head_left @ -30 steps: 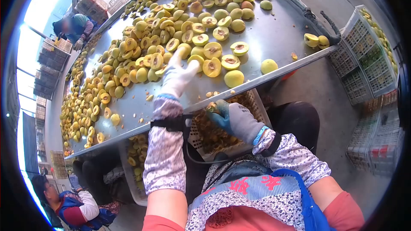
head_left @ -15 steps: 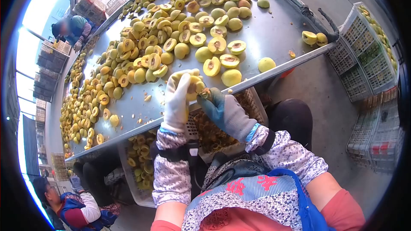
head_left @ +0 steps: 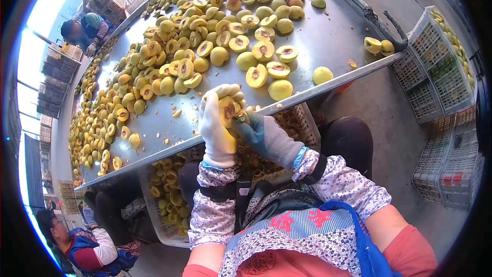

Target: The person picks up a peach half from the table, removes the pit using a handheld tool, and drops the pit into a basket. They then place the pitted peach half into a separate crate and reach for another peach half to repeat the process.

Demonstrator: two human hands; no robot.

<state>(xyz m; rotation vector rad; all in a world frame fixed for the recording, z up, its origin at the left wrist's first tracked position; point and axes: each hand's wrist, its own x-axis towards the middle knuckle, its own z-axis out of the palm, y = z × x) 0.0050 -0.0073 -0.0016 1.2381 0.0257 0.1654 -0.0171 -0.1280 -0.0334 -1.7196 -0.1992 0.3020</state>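
Note:
My left hand (head_left: pixel 218 125), in a white glove, is wrapped round a yellow stone-fruit half (head_left: pixel 226 112), its cut face with a brown centre turned toward me. My right hand (head_left: pixel 266 136), in a grey and blue glove, is closed with its fingertips against that cut face. Whatever the right fingers pinch is hidden. Both hands are above the near edge of a metal table (head_left: pixel 307 46). Many more fruit halves (head_left: pixel 263 50) lie across it, cut side up or down. A whole-looking yellow fruit (head_left: pixel 280 90) sits just beyond my hands.
Below the table edge stand a crate of brownish scraps (head_left: pixel 302 123) and a white crate of fruit halves (head_left: pixel 166 236). Stacked crates (head_left: pixel 435 61) with fruit are at the right. Co-workers sit at the left, one at the lower left (head_left: pixel 87 246) and one farther back (head_left: pixel 92 28).
My left hand has turned the fruit half so that its cut face shows. The right fingertips have moved slightly down and left, onto that face. The view has shifted a little.

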